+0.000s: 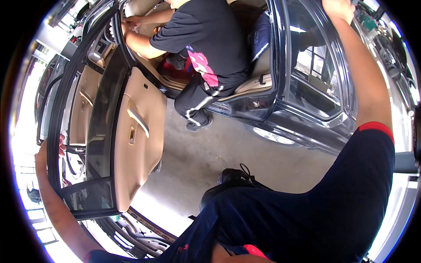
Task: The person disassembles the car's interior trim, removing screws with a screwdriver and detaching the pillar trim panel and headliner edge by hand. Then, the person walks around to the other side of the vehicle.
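Note:
At the far left my left hand [42, 157] grips the window frame [53, 166] of an open car door; its fingertips show past the frame's edge. The door has a beige inner panel [139, 153] with a pull handle [138, 118]. My right arm reaches up to the top right, where my right hand [340, 10] is at the roof side of the dark car, above the rear door [313, 74]. The upper picture edge crops its fingers, and whatever it touches is not plain.
Another person in a black shirt [210, 39] sits sideways in the door opening, one foot on the grey floor [197, 151] and arms reaching into the car's front. My own shoe [234, 176] shows below. A rear wheel [274, 136] is under the car's side, with more vehicles around.

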`<control>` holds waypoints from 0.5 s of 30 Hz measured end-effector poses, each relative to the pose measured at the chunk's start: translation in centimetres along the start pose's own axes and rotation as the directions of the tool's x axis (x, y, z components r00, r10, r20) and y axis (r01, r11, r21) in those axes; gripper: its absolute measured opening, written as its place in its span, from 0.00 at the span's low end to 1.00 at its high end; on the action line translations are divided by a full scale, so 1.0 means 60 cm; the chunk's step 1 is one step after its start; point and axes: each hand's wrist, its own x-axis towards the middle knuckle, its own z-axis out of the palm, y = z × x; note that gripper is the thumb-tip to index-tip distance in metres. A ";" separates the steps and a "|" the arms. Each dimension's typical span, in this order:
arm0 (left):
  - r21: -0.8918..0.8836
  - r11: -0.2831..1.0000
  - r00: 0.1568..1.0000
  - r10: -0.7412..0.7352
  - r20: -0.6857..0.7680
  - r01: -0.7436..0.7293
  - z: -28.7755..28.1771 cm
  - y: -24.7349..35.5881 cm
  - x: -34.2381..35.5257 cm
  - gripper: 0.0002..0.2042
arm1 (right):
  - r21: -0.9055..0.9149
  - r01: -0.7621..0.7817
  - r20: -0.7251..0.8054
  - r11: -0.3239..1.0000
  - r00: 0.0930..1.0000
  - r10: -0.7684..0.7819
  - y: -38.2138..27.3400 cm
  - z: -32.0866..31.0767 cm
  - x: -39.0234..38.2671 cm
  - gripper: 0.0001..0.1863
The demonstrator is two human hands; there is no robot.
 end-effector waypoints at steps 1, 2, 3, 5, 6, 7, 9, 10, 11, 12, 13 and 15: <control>0.016 1.000 1.000 -0.014 -0.022 0.014 0.008 0.012 -0.004 0.16 | -0.012 -0.011 -0.005 1.000 1.000 0.011 0.001 0.002 -0.002 0.22; 0.032 0.999 0.999 -0.026 -0.043 0.028 0.014 0.021 -0.004 0.16 | -0.025 -0.023 -0.011 0.999 1.000 0.022 0.003 0.004 -0.002 0.22; 0.035 0.999 0.999 -0.018 -0.043 0.020 0.014 0.023 0.003 0.16 | -0.026 -0.018 -0.024 0.999 1.000 0.018 0.007 0.004 0.001 0.22; 0.014 1.000 1.000 0.011 0.029 -0.011 -0.003 0.007 0.006 0.16 | -0.017 -0.034 0.007 0.999 0.999 0.034 -0.001 -0.001 -0.003 0.22; 0.019 1.000 1.000 0.013 0.028 -0.013 -0.008 -0.005 0.011 0.16 | -0.013 -0.043 0.033 0.999 0.998 0.044 -0.006 -0.008 -0.004 0.22; -0.004 0.999 0.997 0.035 0.072 -0.035 -0.005 -0.008 0.019 0.15 | -0.019 -0.053 0.047 0.998 0.997 0.054 -0.011 -0.022 -0.005 0.22; -0.018 1.000 0.989 0.018 0.144 -0.015 -0.007 -0.010 0.041 0.15 | -0.027 -0.068 0.042 0.997 0.997 0.069 -0.003 -0.032 -0.007 0.22; -0.019 1.000 0.989 0.027 0.144 -0.024 -0.013 -0.020 0.054 0.15 | -0.022 -0.079 0.037 0.997 0.996 0.080 -0.002 -0.037 -0.006 0.22; 0.011 0.999 0.999 0.043 0.019 -0.043 -0.037 -0.042 0.057 0.14 | 0.002 -0.112 0.049 0.994 0.993 0.112 -0.007 -0.033 -0.018 0.23; 0.037 0.997 0.992 0.075 -0.105 -0.072 -0.063 -0.068 0.068 0.14 | 0.006 -0.120 0.046 0.993 0.992 0.120 -0.005 -0.031 -0.015 0.23; 0.068 0.993 0.968 0.105 -0.228 -0.092 -0.089 -0.087 0.069 0.13 | 0.000 -0.114 0.045 0.993 0.992 0.114 -0.008 -0.024 -0.012 0.23; 0.371 0.908 0.756 0.381 -0.532 -0.196 -0.134 -0.089 0.057 0.12 | -0.026 -0.064 0.081 0.998 0.995 0.066 -0.014 -0.008 -0.006 0.25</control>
